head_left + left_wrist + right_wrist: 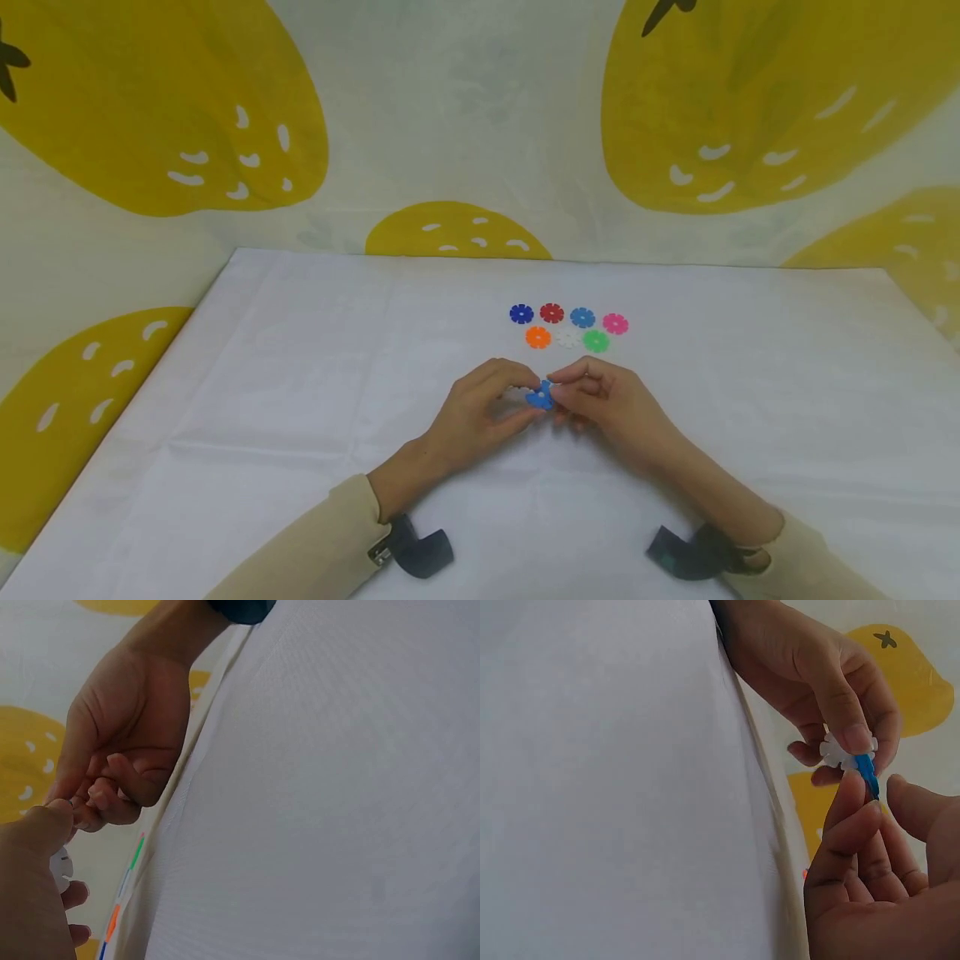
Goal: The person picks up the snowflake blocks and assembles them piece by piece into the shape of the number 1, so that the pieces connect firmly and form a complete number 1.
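Thumb and fingers of my left hand (472,412) hold a white notched disc (832,752), seen in the right wrist view. A blue notched disc (538,399) stands edge-on against it, crossing it at an angle. My right hand (618,408) pinches the blue disc's near side with its fingertips, the other fingers curled beneath. Both hands meet above the table, fingertips close together. In the left wrist view the left thumb covers most of the white disc, and the blue one is almost hidden.
Beyond the hands several loose notched discs lie flat in two rows: dark blue (521,314), red (552,313), light blue (582,317), pink (616,323), orange (537,337), white (568,337) and green (596,341). A white cloth (285,367) covers the table, with a patterned curtain (465,125) behind.
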Motion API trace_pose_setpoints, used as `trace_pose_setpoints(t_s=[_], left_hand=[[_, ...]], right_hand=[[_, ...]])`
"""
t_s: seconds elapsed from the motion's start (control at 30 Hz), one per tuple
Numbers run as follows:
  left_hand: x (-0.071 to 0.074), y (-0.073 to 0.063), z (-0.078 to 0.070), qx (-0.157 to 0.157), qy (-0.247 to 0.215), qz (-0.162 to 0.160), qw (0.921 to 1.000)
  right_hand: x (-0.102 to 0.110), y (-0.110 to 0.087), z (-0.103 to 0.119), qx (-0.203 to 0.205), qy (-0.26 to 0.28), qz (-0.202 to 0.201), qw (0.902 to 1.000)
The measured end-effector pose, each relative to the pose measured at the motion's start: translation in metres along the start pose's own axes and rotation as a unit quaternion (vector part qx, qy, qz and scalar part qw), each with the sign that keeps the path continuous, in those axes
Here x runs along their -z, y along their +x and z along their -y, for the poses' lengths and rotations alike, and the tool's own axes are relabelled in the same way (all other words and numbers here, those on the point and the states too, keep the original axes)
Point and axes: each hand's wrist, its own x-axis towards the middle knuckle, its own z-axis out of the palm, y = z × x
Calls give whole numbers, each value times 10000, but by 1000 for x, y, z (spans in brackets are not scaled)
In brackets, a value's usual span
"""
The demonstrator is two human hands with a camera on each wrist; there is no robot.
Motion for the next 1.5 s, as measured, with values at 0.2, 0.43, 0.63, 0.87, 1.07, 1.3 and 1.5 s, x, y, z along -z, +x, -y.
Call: trace_pose_setpoints(t_s=[0.2, 0.43, 0.63, 0.87, 1.07, 1.3, 1.5], left_hand=[[-1, 0, -1, 93, -56, 112, 9999], [0, -1, -3, 272, -9, 245, 9993], [-1, -2, -2, 171, -73, 249, 9995], [-1, -1, -2, 164, -151, 298, 9993], [0, -2, -2, 267, -156, 384, 9988], [1, -3, -2, 359, -199, 462, 9981], [0, -1, -1, 221, -249, 461, 9984]], right_hand=[[15, 2, 3, -230, -815, -809, 9931], [39, 7, 4, -316, -1284, -1413, 9811], [49, 11, -4, -329, -1472, -1576, 9759], [48, 16, -22, -130, -2177, -1590, 9629], [40, 15, -21, 62, -2667, -1467, 9525], [34, 16, -19, 194, -2973, -1363, 9448], [37, 17, -22, 488, -3038, -1451, 9403]])
